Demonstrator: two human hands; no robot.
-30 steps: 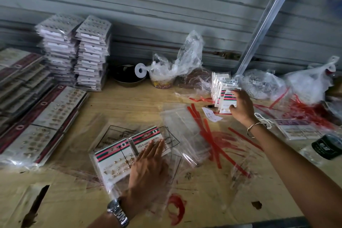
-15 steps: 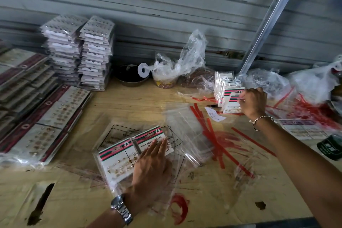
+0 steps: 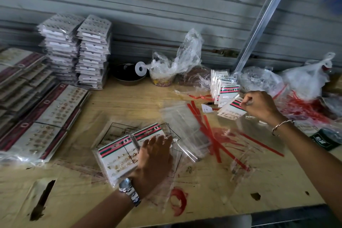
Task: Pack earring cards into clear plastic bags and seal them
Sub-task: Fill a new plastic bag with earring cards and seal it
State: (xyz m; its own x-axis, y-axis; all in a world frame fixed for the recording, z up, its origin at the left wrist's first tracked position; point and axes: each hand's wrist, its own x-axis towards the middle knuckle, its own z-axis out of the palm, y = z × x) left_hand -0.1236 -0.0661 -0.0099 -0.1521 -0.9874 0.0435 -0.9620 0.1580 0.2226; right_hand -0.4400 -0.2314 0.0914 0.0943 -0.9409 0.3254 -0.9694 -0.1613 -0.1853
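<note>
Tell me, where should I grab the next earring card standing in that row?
Pinch the front earring card by its striped top edge, coming from above. The row stands upright and packed close, so only the tops stick out free, as the right hand did.

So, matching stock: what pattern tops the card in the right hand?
Red and green stripes across the card top, in the head view.
</note>
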